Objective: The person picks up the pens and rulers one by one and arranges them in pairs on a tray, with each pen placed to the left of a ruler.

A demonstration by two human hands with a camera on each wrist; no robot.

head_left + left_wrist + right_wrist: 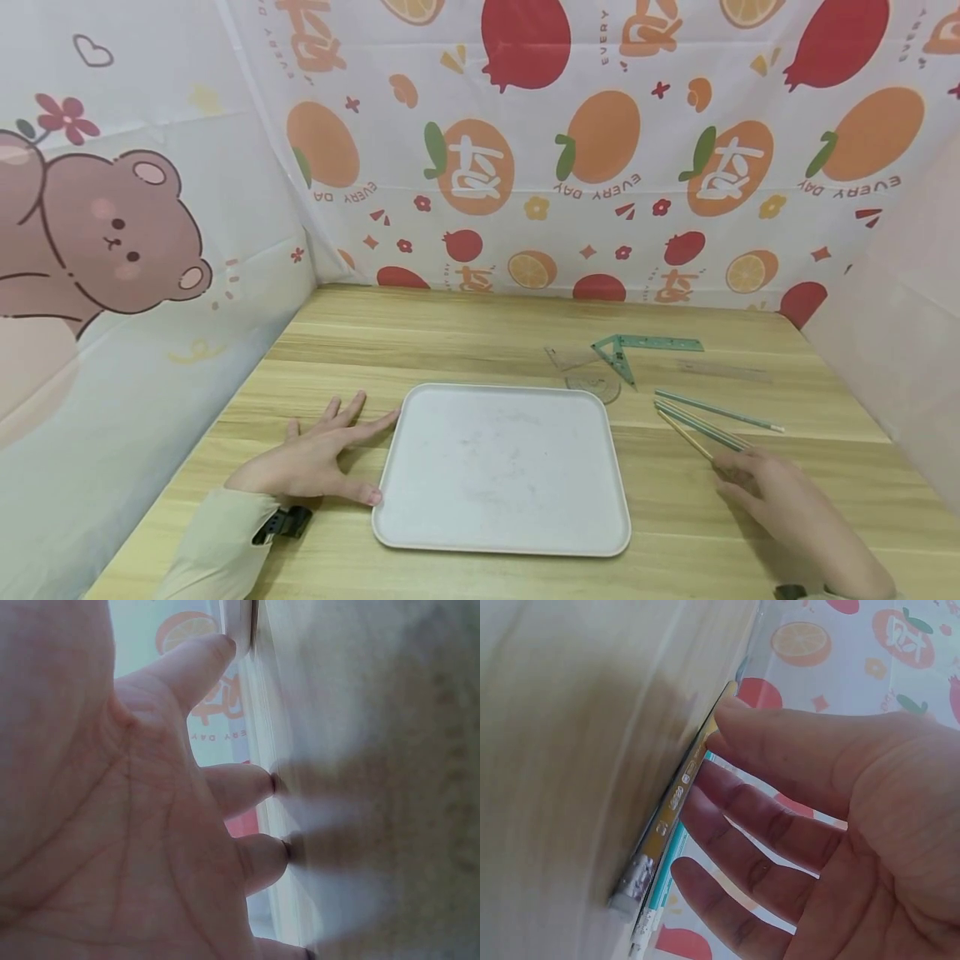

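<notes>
Yellow pencil [676, 796] on worktop [420, 342], between white tray [502, 483] and worktop's right edge, teal pencils [720, 411] just beside. Right hand [772, 496]: thumb and index finger pinch pencil, other fingers bent close by. Step in hand, seemingly: picking pencil up. Next move likely calls for firm pinch, lift clear of neighbours. Left hand [322, 458]: fingers spread apart at tray's left rim, perhaps steadying it. Green ruler [663, 342] nearer worktop's far edge.
</notes>
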